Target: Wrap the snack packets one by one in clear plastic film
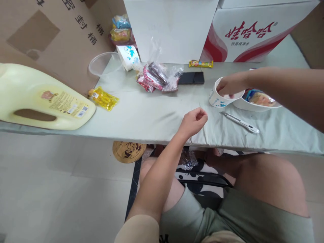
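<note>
Likely a home: cloth-covered table (141,116), snacks (155,77), tiled floor (63,182)

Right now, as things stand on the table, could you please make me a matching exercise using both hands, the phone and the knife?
1. Right hand
2. Phone
3. Left hand
4. Knife

A. Curled, apart from the upright paper cup
B. White, lying on the cloth
C. Reaching into that cup
D. Dark, lying beside the snack packets

Pairs: 1-C, 2-D, 3-A, 4-B.
</note>
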Tool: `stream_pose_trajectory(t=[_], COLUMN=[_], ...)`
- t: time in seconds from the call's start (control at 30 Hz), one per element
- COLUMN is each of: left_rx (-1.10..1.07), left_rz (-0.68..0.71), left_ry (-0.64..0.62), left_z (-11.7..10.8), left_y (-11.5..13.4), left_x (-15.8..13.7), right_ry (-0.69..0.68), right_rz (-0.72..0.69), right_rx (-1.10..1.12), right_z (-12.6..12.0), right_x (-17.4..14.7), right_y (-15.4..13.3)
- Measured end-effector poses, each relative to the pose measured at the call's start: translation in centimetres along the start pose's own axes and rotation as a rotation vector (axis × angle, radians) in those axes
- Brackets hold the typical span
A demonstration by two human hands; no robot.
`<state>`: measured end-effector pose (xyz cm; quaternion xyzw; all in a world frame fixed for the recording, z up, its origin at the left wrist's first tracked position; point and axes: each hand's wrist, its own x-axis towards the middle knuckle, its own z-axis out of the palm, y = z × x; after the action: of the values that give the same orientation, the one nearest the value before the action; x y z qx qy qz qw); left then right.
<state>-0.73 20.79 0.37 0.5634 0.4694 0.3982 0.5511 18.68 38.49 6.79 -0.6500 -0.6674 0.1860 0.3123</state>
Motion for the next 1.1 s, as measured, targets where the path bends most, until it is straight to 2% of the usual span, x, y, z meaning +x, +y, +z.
stream_pose_trajectory(t=[0.07,0.1,0.13,0.17,0.2,0.23,0.27,0.33,0.43,0.53,0.63,0.73,0.83,0.9,1.0,1.03,1.1], left_rx=[0.017,0.036,0.071,0.125,0.196,0.276,0.357,0.494,0.604,0.632,0.645,0.638,0.588,0.472,0.081,-0.062,-0.252], left_rz=[0.012,0.017,0.015,0.003,-0.014,-0.03,-0.042,-0.05,-0.038,-0.025,-0.011,-0.006,-0.01,-0.026,-0.027,-0.01,0.028], left_ry=[-0.001,-0.003,-0.005,-0.007,-0.018,-0.036,-0.059,-0.102,-0.136,-0.147,-0.144,-0.151,-0.148,-0.135,-0.163,-0.197,-0.233], left_z=[-0.1,-0.2,-0.2,-0.3,-0.4,-0.4,-0.4,-0.4,-0.4,-0.5,-0.6,-0.7,-0.7,-0.7,-0.3,0.0,0.5], left_y=[0.2,0.3,0.4,0.5,0.5,0.6,0.7,0.9,1.3,1.4,1.4,1.1,0.9,0.9,0.8,0.7,0.5], left_x=[-0.1,-0.1,-0.1,-0.1,-0.2,-0.2,-0.2,-0.4,-0.7,-1.0,-1.1,-1.1,-1.0,-0.9,-0.8,-0.8,-0.7], right_ry=[-0.205,-0.193,-0.175,-0.177,-0.277,-0.455,-0.574,-0.68,-0.604,-0.462,-0.323,-0.2,-0.117,-0.064,0.061,0.073,0.002], right_rz=[0.035,-0.015,-0.104,-0.16,-0.184,-0.172,-0.163,-0.14,-0.113,-0.144,-0.138,-0.133,-0.122,-0.093,-0.009,0.013,0.02], right_rx=[-0.449,-0.616,-0.665,-0.634,-0.558,-0.478,-0.447,-0.431,-0.296,-0.151,-0.102,-0.025,0.19,0.384,0.633,0.667,0.62], right_z=[-0.9,-1.1,-0.9,-0.4,0.4,1.6,3.1,6.2,9.9,10.8,9.1,6.0,2.7,1.1,0.0,0.0,0.1], right_x=[-0.9,-1.6,-2.4,-3.2,-4.0,-4.7,-5.2,-5.8,-6.0,-5.9,-6.3,-7.4,-9.7,-12.1,-16.3,-17.8,-20.7], right_y=[-3.1,-4.8,-6.5,-8.0,-9.3,-10.2,-10.9,-11.2,-10.5,-9.7,-9.1,-8.0,-5.9,-4.1,-1.6,-1.0,0.1])
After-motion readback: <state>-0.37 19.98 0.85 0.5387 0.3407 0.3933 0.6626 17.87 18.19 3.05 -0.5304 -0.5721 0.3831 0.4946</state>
